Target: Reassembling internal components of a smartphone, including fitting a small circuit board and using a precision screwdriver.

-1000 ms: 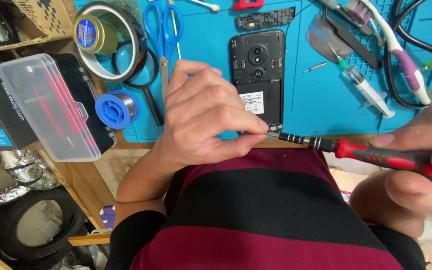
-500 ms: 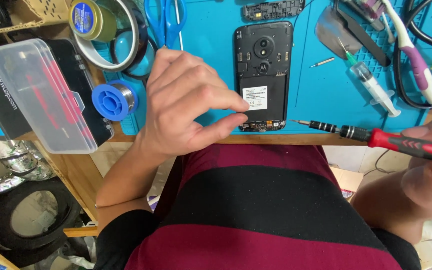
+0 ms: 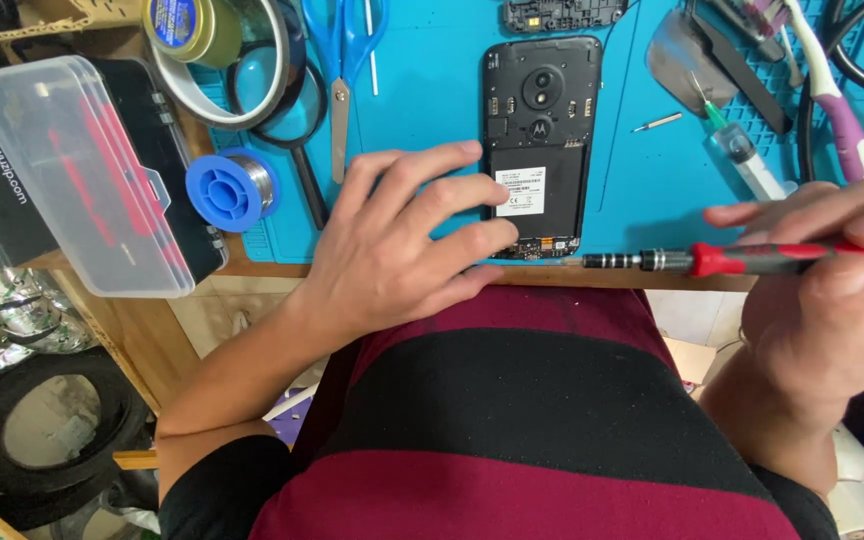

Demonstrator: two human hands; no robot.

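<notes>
The right hand point(image 3: 832, 290) has its grip clamped on a red screwdriver point(image 3: 752, 260), tip pointing at the lower edge of the opened phone point(image 3: 540, 140). The left hand point(image 3: 402, 240) is spread open, fingertips pressing the phone flat on the blue mat point(image 3: 422, 100) near the table edge. Scissors point(image 3: 344, 60), a solder spool point(image 3: 227, 190) and a clear plastic case point(image 3: 82, 170) lie left

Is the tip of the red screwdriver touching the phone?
Apart. In the head view, the red screwdriver tip stops just right of the phone, with a strip of blue mat showing between them. The left hand rests on the phone.
</notes>
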